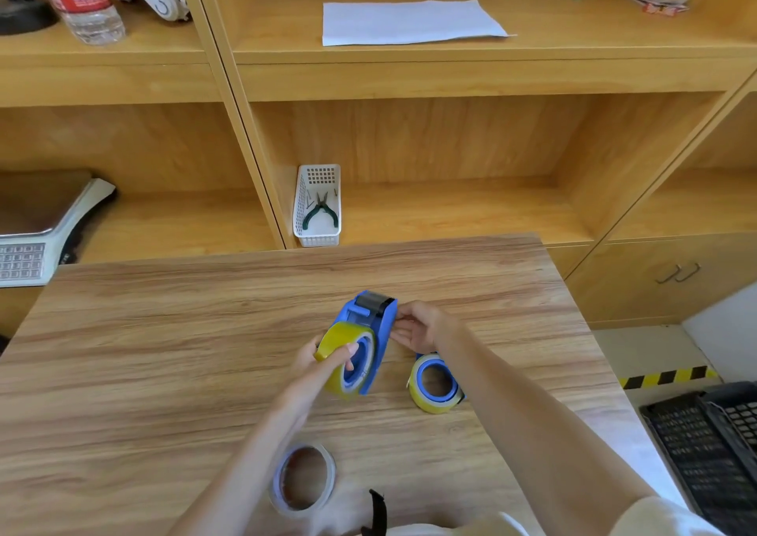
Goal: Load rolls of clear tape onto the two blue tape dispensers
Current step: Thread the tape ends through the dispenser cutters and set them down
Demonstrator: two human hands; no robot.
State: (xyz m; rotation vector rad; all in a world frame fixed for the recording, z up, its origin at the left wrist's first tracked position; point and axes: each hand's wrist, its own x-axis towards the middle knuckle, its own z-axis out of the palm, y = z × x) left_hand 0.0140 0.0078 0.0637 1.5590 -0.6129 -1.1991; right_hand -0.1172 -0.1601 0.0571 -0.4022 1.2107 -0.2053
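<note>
A blue tape dispenser (379, 330) is held tilted just above the wooden table (164, 330), with a yellowish clear tape roll (342, 341) on its hub. My left hand (323, 365) grips that roll, thumb across its front. My right hand (422, 326) holds the dispenser's right side near the black roller end. A second blue dispenser hub carrying a tape roll (435, 384) lies on the table just below my right wrist, partly hidden by it. A thin, nearly used-up tape roll (304, 476) lies flat near the front edge, under my left forearm.
Wooden shelves stand behind the table. A white basket with green pliers (317, 207) sits on the lower shelf. A weighing scale (37, 232) is at the left. A sheet of paper (409, 21) lies on the upper shelf. A black crate (712, 449) stands at the right.
</note>
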